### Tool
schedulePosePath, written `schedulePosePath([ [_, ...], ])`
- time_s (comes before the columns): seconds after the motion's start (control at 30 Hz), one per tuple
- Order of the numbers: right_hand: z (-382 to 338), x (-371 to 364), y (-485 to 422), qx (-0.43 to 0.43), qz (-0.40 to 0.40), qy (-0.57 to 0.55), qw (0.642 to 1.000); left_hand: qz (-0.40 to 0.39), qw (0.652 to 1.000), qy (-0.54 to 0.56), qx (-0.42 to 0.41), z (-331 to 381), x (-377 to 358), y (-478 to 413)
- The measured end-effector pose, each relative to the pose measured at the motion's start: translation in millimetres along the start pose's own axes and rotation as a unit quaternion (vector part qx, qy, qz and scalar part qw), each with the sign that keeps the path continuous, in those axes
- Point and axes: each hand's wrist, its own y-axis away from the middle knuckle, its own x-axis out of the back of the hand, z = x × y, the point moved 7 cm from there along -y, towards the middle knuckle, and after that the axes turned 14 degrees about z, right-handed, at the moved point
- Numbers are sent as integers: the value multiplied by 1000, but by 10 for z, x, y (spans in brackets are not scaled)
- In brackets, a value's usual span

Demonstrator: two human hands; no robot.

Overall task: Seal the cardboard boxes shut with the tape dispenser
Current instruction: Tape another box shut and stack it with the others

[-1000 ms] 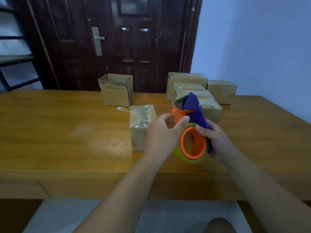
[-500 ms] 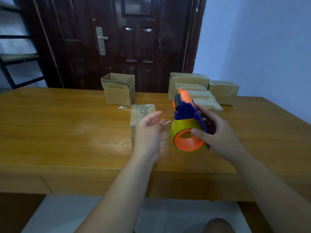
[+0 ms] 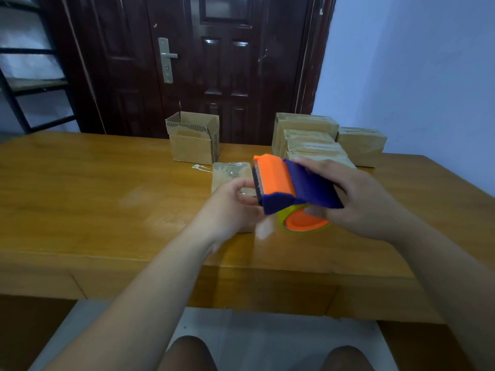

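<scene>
My right hand (image 3: pixel 367 202) grips the blue and orange tape dispenser (image 3: pixel 284 183) from above. It is held over the table with its yellow tape roll (image 3: pixel 305 223) underneath. The thumb and fingertips of my left hand (image 3: pixel 230 207) are at the dispenser's toothed front end. Motion blur hides whether they pinch the tape end. Directly behind my left hand lies a small cardboard box (image 3: pixel 230 172) with tape on its top. A cardboard box with open flaps (image 3: pixel 192 145) stands farther back.
Several closed cardboard boxes (image 3: pixel 308 137) are stacked at the back right of the wooden table (image 3: pixel 80 196). A scrap of clear tape (image 3: pixel 199 168) lies by the open box. Behind the table are a dark door (image 3: pixel 214 62) and a metal shelf (image 3: pixel 26 84).
My right hand has tipped the dispenser over, so its orange front now points left and its top faces me. My left hand has moved in to the front end.
</scene>
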Motion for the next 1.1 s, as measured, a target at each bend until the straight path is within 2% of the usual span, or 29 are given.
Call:
schedulePosePath([
  [0.1, -3, 70, -54, -28, 18, -57, 998, 8, 994, 99, 51, -68, 34, -18],
  [0.2, -22, 43, -80, -25, 6, -44, 999, 12, 986, 150, 74, -135, 18, -12],
  [0.37, -72, 10, -106, -11, 0, -21, 1000, 56, 989, 117, 69, -170, 93, 9],
  [0.47, -144, -30, -118, 22, 10, 16, 1000, 119, 992, 41, 9, -108, 176, 31],
  [0.53, -194, -52, -121, 45, 33, 29, 998, 153, 987, 33, -19, -75, 213, 66],
  [0.67, -250, -81, -113, 58, 53, 31, 996, 162, 979, 125, 20, -120, 257, 108],
  [0.8, -262, -85, -123, 38, 49, -9, 998, 169, 980, 98, -22, -29, 327, 105],
  [0.9, -291, -59, -167, 27, 56, -31, 998, 176, 976, 119, -44, 29, 390, 79],
  [1.1, -324, -174, -199, 49, 19, 12, 999, 204, 974, 0, -95, 89, 490, 6],
])
